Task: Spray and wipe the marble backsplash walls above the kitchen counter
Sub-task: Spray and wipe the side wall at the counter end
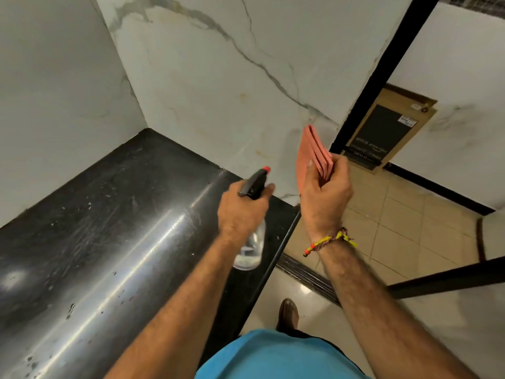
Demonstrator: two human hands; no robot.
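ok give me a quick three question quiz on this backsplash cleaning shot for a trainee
1. True or false: the left hand grips the spray bottle.
2. Multiple choice: what does the right hand hold? A. a sponge B. a folded pink cloth C. a brush
3. Short answer: what colour is the counter below the marble backsplash?

Key
1. True; its red nozzle tip points toward the marble.
2. B; the cloth is held up close to the wall.
3. Black, with a glossy, speckled surface.
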